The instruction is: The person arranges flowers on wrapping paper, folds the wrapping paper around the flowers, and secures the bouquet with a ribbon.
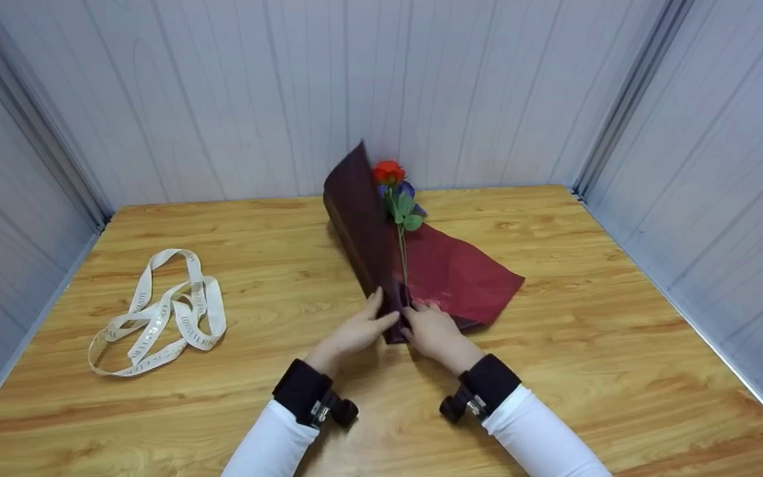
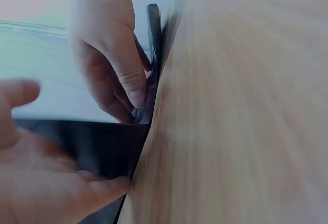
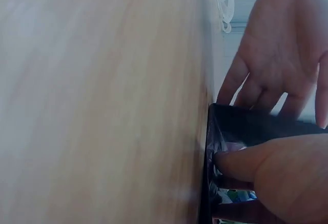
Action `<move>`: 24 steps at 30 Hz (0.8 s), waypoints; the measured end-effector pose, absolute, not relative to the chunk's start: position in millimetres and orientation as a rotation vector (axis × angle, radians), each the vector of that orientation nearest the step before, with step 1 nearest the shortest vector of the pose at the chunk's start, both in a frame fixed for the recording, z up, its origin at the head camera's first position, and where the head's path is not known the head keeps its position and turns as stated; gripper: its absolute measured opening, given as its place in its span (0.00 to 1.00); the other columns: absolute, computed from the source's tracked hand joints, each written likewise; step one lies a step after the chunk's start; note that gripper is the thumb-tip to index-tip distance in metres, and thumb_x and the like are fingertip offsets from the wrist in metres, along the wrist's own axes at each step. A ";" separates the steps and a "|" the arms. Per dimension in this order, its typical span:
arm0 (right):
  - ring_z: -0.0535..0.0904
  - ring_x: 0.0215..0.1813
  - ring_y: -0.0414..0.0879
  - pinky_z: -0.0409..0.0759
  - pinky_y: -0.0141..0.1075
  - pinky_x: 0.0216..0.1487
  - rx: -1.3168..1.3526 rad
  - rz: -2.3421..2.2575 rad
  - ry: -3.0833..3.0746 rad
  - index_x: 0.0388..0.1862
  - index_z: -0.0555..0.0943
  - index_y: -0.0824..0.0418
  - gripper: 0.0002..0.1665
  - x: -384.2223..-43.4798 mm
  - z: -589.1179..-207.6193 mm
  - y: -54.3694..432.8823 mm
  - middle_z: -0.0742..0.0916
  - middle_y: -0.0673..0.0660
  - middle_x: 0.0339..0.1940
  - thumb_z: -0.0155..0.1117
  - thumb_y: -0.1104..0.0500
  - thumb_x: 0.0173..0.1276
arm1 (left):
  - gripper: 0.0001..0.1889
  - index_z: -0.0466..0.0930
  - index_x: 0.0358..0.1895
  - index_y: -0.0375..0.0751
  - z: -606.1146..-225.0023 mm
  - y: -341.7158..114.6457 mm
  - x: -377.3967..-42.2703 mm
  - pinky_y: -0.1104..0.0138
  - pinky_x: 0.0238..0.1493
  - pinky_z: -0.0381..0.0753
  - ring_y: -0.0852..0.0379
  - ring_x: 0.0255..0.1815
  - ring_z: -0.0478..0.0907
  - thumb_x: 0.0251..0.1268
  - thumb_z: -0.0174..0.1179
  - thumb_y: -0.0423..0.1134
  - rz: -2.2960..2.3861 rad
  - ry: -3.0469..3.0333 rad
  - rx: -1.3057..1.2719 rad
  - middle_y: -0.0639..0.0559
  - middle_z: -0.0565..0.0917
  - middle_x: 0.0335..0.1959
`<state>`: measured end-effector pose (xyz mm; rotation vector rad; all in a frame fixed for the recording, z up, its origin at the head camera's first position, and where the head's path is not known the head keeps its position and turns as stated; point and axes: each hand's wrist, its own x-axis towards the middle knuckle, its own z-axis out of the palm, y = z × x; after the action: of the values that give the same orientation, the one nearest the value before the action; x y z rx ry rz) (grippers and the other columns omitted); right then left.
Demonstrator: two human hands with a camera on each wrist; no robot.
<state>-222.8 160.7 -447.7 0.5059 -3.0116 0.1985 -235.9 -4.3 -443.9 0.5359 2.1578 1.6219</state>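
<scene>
A sheet of dark red wrapping paper (image 1: 457,275) lies on the table, its left side raised into a steep flap. Along its middle run the stems of artificial flowers (image 1: 403,255), with a red bloom, a blue one and green leaves at the far end. My left hand (image 1: 355,331) is against the outside of the raised flap, fingers straight and thumb apart in the left wrist view. At the near end of the paper, my right hand (image 1: 436,333) holds the lower stems down with thumb and bent fingers. The stem ends are hidden beneath it.
A loosely looped white ribbon (image 1: 189,318) with printed lettering lies on the left of the wooden table (image 1: 587,344). Pale panel walls (image 1: 222,99) enclose the table at the back and both sides.
</scene>
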 end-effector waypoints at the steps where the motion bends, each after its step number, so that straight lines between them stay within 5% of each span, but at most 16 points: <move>1: 0.75 0.56 0.64 0.78 0.53 0.50 0.509 0.191 -3.006 0.49 0.80 0.68 0.19 -222.6 -447.6 160.7 0.81 0.68 0.55 0.62 0.56 0.65 | 0.36 0.39 0.74 0.33 -444.6 -5.4 -235.6 0.50 0.74 0.36 0.40 0.77 0.35 0.73 0.46 0.44 1.532 2.191 0.561 0.35 0.37 0.76; 9: 0.78 0.49 0.60 0.80 0.51 0.45 0.450 0.129 -3.019 0.41 0.82 0.64 0.14 -221.3 -444.2 158.4 0.84 0.64 0.49 0.63 0.55 0.64 | 0.34 0.49 0.73 0.30 -447.5 -10.6 -235.7 0.52 0.74 0.45 0.39 0.76 0.41 0.72 0.48 0.46 1.044 2.348 0.807 0.35 0.41 0.76; 17: 0.82 0.30 0.54 0.80 0.47 0.32 0.309 0.141 -2.905 0.16 0.79 0.59 0.16 -218.3 -435.9 153.4 0.84 0.56 0.21 0.75 0.51 0.51 | 0.33 0.53 0.73 0.40 -450.0 -14.3 -236.0 0.49 0.74 0.42 0.41 0.77 0.35 0.70 0.50 0.48 0.813 2.407 0.911 0.38 0.40 0.77; 24: 0.76 0.36 0.56 0.77 0.46 0.36 0.580 0.206 -2.757 0.30 0.80 0.64 0.08 -221.2 -441.9 155.7 0.79 0.59 0.30 0.67 0.64 0.50 | 0.30 0.58 0.72 0.44 -451.4 -12.4 -235.0 0.49 0.75 0.37 0.42 0.77 0.34 0.70 0.50 0.49 0.735 2.426 0.934 0.36 0.39 0.76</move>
<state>-221.2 155.7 -441.9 0.5802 -2.7569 0.2058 -235.0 -12.4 -451.4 0.9335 2.4263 0.7351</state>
